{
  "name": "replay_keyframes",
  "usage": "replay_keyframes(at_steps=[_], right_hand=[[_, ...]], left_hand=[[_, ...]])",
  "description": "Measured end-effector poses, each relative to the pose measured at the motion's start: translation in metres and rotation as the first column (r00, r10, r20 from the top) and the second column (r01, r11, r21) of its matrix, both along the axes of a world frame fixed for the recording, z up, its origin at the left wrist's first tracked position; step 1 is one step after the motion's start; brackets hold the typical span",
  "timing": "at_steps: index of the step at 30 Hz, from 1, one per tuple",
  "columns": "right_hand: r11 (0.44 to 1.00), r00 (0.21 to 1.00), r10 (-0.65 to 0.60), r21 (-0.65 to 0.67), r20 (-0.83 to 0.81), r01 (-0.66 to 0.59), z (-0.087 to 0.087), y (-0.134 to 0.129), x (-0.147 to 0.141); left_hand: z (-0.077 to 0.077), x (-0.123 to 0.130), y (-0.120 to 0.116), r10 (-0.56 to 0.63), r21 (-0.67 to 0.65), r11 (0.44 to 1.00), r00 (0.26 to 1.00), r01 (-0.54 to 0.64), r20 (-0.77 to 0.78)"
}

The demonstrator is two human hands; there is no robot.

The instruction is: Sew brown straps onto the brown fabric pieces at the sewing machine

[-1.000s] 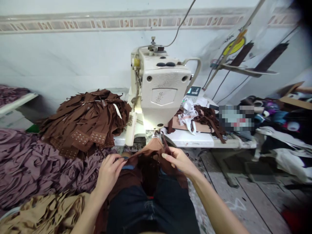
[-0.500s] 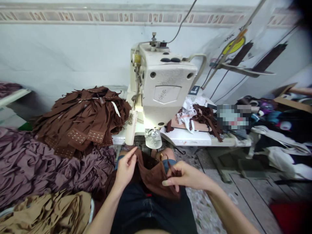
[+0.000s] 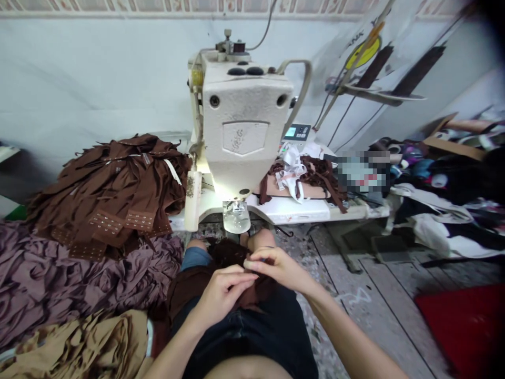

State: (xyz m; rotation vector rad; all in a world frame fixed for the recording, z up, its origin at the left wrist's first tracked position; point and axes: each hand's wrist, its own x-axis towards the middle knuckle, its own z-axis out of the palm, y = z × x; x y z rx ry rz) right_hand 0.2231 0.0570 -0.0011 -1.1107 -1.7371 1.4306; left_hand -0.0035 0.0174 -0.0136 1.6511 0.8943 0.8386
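Note:
Over my lap lies a brown garment [image 3: 256, 297], its folds partly covered by my hands. My left hand [image 3: 224, 292] is closed in a pinch on its upper edge, fingertips pointing right. Close beside it, my right hand [image 3: 274, 266] pinches the same cloth, and the fingertips of both hands nearly meet. The exact bit of fabric between the fingers is hidden. Beyond my hands stands a white sewing machine [image 3: 244, 126], its lamp lit and its clear guard [image 3: 236, 218] above my knees.
Left of the machine is a heap of brown garment pieces [image 3: 118, 184] with rows of hooks or eyes. Mauve cloth [image 3: 98, 284] and tan cloth [image 3: 87, 342] lie nearer. White straps [image 3: 294, 171] rest on the table at right, below brown thread cones [image 3: 420, 71].
My hands have come together over my lap, the left moving right and the right slightly left and up. The garment has been gathered between them. The view has shifted right and down.

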Motion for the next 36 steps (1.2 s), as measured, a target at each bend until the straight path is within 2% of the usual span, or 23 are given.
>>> replay_keyframes(at_steps=[4, 7, 9, 11, 13, 15, 17, 19, 21, 22, 25, 27, 29, 32, 36], right_hand=[[0.994, 0.995, 0.016, -0.102, -0.099, -0.026, -0.009, -0.004, -0.013], [0.997, 0.997, -0.011, -0.083, -0.074, 0.005, 0.002, -0.003, -0.008], [0.999, 0.999, -0.035, 0.028, -0.038, 0.036, 0.014, -0.002, -0.005], [0.976, 0.997, -0.079, 0.204, -0.015, 0.081, 0.026, -0.001, -0.003], [0.915, 0.989, -0.141, 0.376, -0.038, 0.145, 0.038, 0.002, -0.006], [0.835, 0.973, -0.214, 0.501, -0.085, 0.227, 0.047, 0.008, -0.012], [0.757, 0.953, -0.280, 0.584, -0.115, 0.293, 0.055, 0.018, -0.020], [0.689, 0.935, -0.337, 0.647, -0.113, 0.327, 0.060, 0.031, -0.028], [0.644, 0.922, -0.376, 0.688, -0.098, 0.335, 0.062, 0.044, -0.035], [0.633, 0.918, -0.385, 0.698, -0.090, 0.334, 0.062, 0.050, -0.037], [0.620, 0.923, -0.381, 0.724, -0.061, 0.303, 0.062, 0.059, -0.040], [0.593, 0.937, -0.349, 0.769, -0.022, 0.239, 0.060, 0.059, -0.038], [0.568, 0.953, -0.301, 0.811, 0.043, 0.143, 0.058, 0.055, -0.033], [0.558, 0.961, -0.250, 0.828, 0.118, 0.043, 0.051, 0.047, -0.024], [0.601, 0.971, -0.230, 0.794, 0.066, 0.088, 0.040, 0.044, -0.017]], left_hand=[[-0.001, 0.001, -0.002, -0.029, -0.041, 0.999, 1.000, 0.029, 0.008], [-0.002, -0.004, -0.004, 0.027, -0.088, 0.996, 0.999, -0.025, 0.030], [0.000, -0.008, -0.006, 0.068, -0.103, 0.993, 0.997, -0.063, 0.047], [0.005, -0.011, -0.007, 0.118, -0.117, 0.987, 0.992, -0.112, 0.048], [0.016, -0.011, -0.008, 0.187, -0.080, 0.980, 0.982, -0.183, 0.039], [0.030, -0.008, -0.006, 0.277, 0.071, 0.958, 0.961, -0.278, 0.025], [0.044, -0.004, 0.000, 0.379, 0.321, 0.877, 0.925, -0.358, -0.005], [0.055, -0.001, 0.009, 0.474, 0.588, 0.723, 0.879, -0.362, -0.042], [0.062, 0.000, 0.020, 0.527, 0.789, 0.558, 0.844, -0.258, -0.097], [0.064, 0.000, 0.026, 0.536, 0.852, 0.492, 0.833, -0.179, -0.135], [0.067, -0.003, 0.040, 0.540, 0.930, 0.366, 0.804, 0.041, -0.248], [0.067, -0.006, 0.045, 0.548, 0.941, 0.318, 0.789, 0.113, -0.279], [0.065, -0.009, 0.047, 0.554, 0.943, 0.304, 0.781, 0.133, -0.288], [0.062, -0.011, 0.046, 0.548, 0.940, 0.325, 0.790, 0.099, -0.273], [0.060, -0.011, 0.046, 0.518, 0.925, 0.365, 0.802, 0.109, -0.299]])
